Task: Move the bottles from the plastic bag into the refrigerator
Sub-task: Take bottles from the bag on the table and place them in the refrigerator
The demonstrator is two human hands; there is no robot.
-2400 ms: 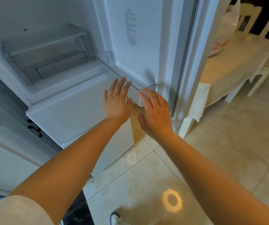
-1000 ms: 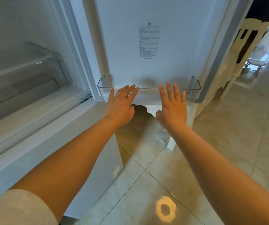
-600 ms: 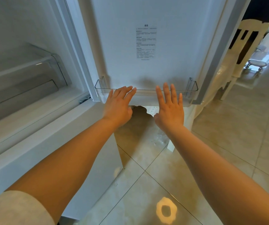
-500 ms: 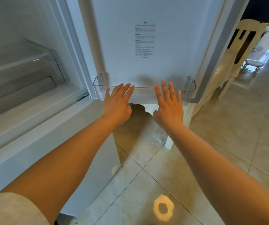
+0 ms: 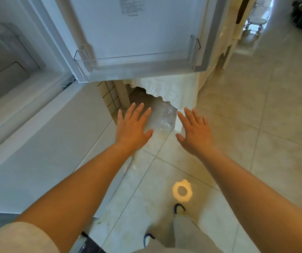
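Observation:
The white refrigerator (image 5: 42, 110) stands at the left with its upper door (image 5: 137, 33) swung wide open toward me. A clear door shelf (image 5: 137, 59) runs along the door's lower edge and holds nothing. My left hand (image 5: 133, 126) and my right hand (image 5: 195, 133) hover below the door over the floor, fingers straight and spread, palms down, touching nothing. No bottle and no plastic bag shows in this view.
A clear drawer (image 5: 8, 57) sits inside the fridge at far left. Behind the door stands a table draped in a white lace-edged cloth (image 5: 166, 90). Beige floor tiles (image 5: 256, 125) stretch to the right. My shoes (image 5: 179, 209) show at the bottom.
Both hands have dropped away from the door shelf's front edge and now float lower over the floor. The view has tipped down, and the door appears higher in the frame.

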